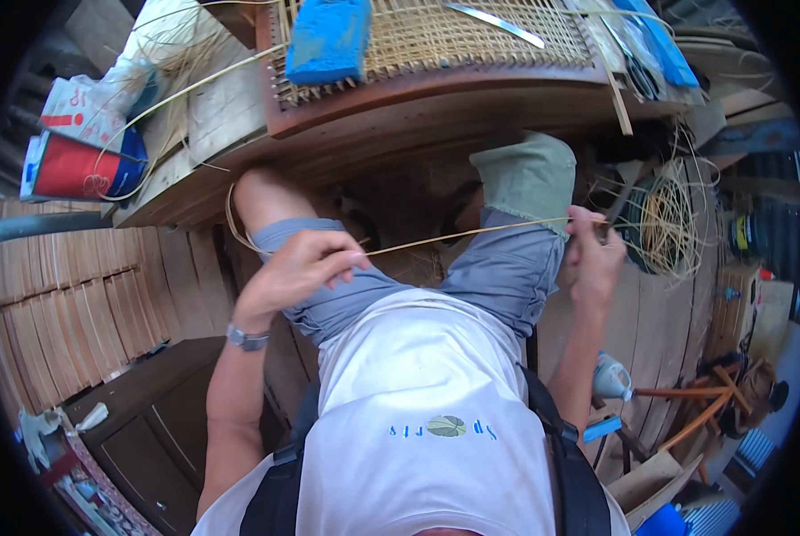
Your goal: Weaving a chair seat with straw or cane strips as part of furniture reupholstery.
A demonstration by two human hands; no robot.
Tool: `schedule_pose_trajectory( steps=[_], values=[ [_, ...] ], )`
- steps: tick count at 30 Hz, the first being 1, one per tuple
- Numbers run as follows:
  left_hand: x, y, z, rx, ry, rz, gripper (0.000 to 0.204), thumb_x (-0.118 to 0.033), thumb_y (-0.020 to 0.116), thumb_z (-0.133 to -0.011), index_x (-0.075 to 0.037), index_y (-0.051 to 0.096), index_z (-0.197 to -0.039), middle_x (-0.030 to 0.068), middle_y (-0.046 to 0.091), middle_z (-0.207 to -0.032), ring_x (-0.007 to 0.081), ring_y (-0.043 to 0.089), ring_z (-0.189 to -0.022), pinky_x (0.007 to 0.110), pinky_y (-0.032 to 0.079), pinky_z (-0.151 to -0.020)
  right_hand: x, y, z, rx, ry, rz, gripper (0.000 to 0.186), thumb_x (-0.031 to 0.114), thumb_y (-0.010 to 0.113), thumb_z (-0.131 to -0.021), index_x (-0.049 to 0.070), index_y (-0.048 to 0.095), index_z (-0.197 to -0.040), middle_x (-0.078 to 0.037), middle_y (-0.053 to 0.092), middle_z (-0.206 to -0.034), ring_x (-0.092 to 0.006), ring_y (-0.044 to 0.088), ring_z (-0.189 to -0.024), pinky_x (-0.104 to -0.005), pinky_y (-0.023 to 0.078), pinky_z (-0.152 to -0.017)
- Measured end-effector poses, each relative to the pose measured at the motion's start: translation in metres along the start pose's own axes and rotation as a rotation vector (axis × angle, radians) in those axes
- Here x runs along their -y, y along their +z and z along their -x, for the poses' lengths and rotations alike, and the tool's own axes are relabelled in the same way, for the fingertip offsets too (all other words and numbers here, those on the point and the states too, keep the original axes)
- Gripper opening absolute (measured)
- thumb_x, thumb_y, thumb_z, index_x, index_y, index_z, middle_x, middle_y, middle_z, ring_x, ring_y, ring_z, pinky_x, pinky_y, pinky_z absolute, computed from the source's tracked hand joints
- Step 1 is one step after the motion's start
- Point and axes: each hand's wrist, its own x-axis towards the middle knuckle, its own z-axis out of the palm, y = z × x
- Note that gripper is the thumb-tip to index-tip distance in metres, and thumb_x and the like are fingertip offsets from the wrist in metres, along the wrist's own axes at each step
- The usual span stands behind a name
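Note:
A thin tan cane strand [467, 235] stretches taut across my lap between my two hands. My left hand [306, 268] pinches its left end above my left thigh, with the fingers bent. Beyond my right knee, my right hand [594, 255] is closed on the other end; a dark narrow shape beside those fingers is too unclear to name. A green cloth [529, 174] covers my right knee. In front of me lies a wooden frame [435, 89] with a woven cane panel [418, 36]. On it rest a blue sponge-like block [328, 40] and a flat metal blade [496, 25].
At the left of the bench stands a red and blue container [87, 165] beside loose cane strands. A tangled cane coil [668, 219] sits past my right hand. Stacked wooden slats [78, 322] and a dark cabinet [163, 438] are at left, a wooden stool [703, 402] at right.

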Motion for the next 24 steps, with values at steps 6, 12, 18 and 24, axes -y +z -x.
schedule_pose_trajectory(
  steps=[6, 12, 18, 24],
  values=[
    [0.002, -0.001, 0.009, 0.041, -0.121, 0.023, 0.026, -0.024, 0.061, -0.102, 0.000, 0.072, -0.099, -0.0035, 0.061, -0.072, 0.0020, 0.054, -0.066, 0.018, 0.042, -0.060, -0.012, -0.068, -0.018, -0.128, -0.006, -0.036, 0.027, 0.026, 0.072, -0.094, 0.001, 0.072, -0.107, 0.000, 0.063, -0.077, -0.0028, 0.042, -0.050, -0.0207, 0.032, -0.046],
    [0.005, 0.028, -0.003, -0.037, -0.055, 0.076, 0.025, -0.022, 0.062, -0.100, 0.002, 0.069, -0.099, -0.0036, 0.059, -0.069, 0.0019, 0.053, -0.064, 0.018, 0.040, -0.061, -0.010, -0.074, -0.006, -0.223, -0.160, 0.317, 0.049, 0.044, 0.060, -0.100, 0.001, 0.065, -0.123, 0.004, 0.054, -0.076, -0.0025, 0.040, -0.051, -0.0208, 0.032, -0.046],
    [0.019, 0.055, -0.010, -0.046, -0.061, 0.192, 0.024, -0.021, 0.061, -0.100, 0.002, 0.069, -0.098, -0.0039, 0.058, -0.068, 0.0008, 0.049, -0.060, 0.017, 0.040, -0.061, -0.019, -0.049, 0.032, 0.643, 0.191, -0.074, 0.069, 0.059, 0.040, -0.104, 0.000, 0.059, -0.133, 0.006, 0.051, -0.073, -0.0034, 0.042, -0.051, -0.0207, 0.032, -0.042],
    [0.024, 0.074, -0.007, 0.030, -0.066, 0.220, 0.024, -0.020, 0.060, -0.100, 0.001, 0.069, -0.097, -0.0062, 0.055, -0.067, -0.0007, 0.044, -0.057, 0.017, 0.035, -0.057, -0.041, 0.035, 0.070, 0.633, 0.577, -0.661, 0.056, 0.047, 0.039, -0.108, 0.004, 0.054, -0.140, 0.004, 0.046, -0.066, -0.0041, 0.039, -0.051, -0.0202, 0.031, -0.044]
  ],
)
